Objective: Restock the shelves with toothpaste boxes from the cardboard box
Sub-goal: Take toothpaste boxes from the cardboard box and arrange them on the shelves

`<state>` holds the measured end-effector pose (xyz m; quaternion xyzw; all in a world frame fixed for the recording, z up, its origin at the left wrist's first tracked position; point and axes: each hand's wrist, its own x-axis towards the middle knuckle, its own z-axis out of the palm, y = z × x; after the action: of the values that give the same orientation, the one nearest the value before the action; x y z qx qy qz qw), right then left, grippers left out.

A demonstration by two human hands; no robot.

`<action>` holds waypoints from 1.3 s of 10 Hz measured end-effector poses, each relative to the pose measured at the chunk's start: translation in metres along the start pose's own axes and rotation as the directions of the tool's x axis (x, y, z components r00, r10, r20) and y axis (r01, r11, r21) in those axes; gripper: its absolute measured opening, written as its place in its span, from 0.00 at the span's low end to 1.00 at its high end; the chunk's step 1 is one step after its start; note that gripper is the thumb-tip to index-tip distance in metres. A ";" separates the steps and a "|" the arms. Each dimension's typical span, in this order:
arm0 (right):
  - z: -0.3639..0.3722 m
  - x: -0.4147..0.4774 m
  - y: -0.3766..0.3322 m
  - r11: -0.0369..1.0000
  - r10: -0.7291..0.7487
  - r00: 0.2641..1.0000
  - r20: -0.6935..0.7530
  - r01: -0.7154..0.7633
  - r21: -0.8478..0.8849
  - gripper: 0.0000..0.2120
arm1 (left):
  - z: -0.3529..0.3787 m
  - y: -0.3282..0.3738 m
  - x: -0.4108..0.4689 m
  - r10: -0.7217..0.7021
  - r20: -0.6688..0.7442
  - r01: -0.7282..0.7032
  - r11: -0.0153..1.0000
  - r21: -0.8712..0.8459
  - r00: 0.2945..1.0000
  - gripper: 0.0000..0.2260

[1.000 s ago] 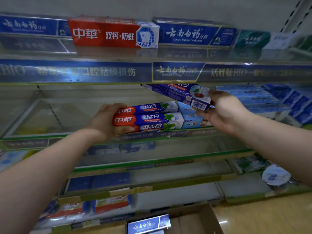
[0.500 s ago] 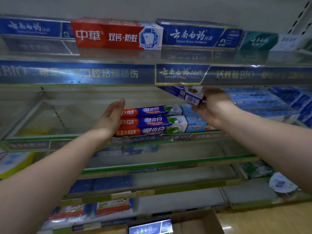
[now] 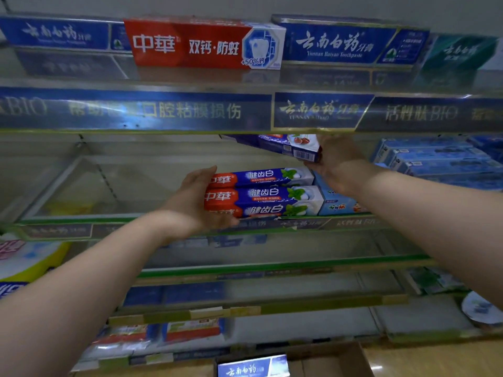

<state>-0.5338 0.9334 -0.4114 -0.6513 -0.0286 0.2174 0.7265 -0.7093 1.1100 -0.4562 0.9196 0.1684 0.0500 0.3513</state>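
Placing step: the glass shelf (image 3: 81, 222) carries a stack of 3 boxes (image 3: 261, 193). Below the stack stands the cardboard box (image 3: 351, 359), on wood flooring (image 3: 435, 360). Above the stack, the right grip (image 3: 337, 159) holds a tilted toothpaste box (image 3: 288, 146), which likely needs lowering on top. The left grip (image 3: 196, 202), fingers straight, rests against the stack's left end.

I read 中華 双钙·防蛀 +50%钙 on the red box (image 3: 201, 43), Yunnan Baiyao Toothpaste on the blue box (image 3: 337, 42) beside it, 中華 健齿白 on the stacked boxes (image 3: 261, 193), and 口腔粘膜损伤 on the shelf strip (image 3: 163, 111).
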 end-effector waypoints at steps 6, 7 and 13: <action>-0.009 -0.037 -0.001 0.989 -0.143 0.989 0.047 0.144 -0.030 0.11 | 0.005 0.001 0.002 -0.080 -0.110 0.077 0.996 -0.036 0.991 0.48; -0.012 -0.040 -0.006 0.989 -0.128 0.992 0.011 0.129 -0.078 0.02 | 0.004 0.004 -0.009 -0.143 -0.247 0.088 0.971 -0.220 0.959 0.44; -0.037 -0.212 0.003 0.999 -0.014 0.999 -0.044 0.016 0.040 0.07 | -0.025 0.072 -0.103 -0.221 -0.162 0.062 0.751 -0.658 0.962 0.15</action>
<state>-0.7145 0.8237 -0.3686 -0.6406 -0.0133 0.1983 0.7417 -0.7917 1.0400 -0.3874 0.7143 0.2497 0.1837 0.6275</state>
